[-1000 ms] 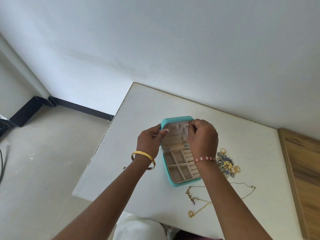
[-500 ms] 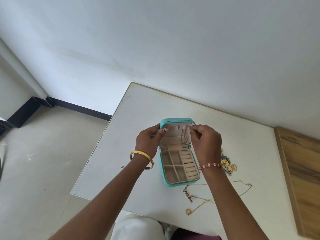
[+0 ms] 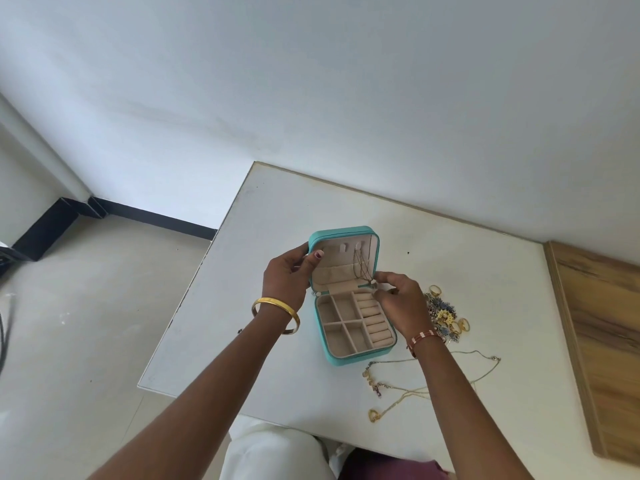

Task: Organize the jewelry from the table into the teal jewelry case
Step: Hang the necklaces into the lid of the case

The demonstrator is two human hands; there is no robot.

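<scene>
The teal jewelry case (image 3: 346,361) stands open on the white table (image 3: 277,209), its beige lid upright. My left hand (image 3: 287,275) grips the lid's left edge, thumb on the inner lining. A thin chain (image 3: 362,266) hangs from a hook inside the lid. My right hand (image 3: 401,299) pinches the chain's lower end near the hinge at the lid's right corner. The base compartments and ring rolls look empty.
Right of the case lie a pile of beaded jewelry with gold rings (image 3: 446,317) and gold necklaces (image 3: 398,386) near the front edge. A wooden board (image 3: 602,341) borders the table's right side. The floor drops off to the left.
My right hand has come down from the hooks at the lid's top to the hinge, drawing the chain's end with it. The chain now hangs from a hook. The left hand stays.
</scene>
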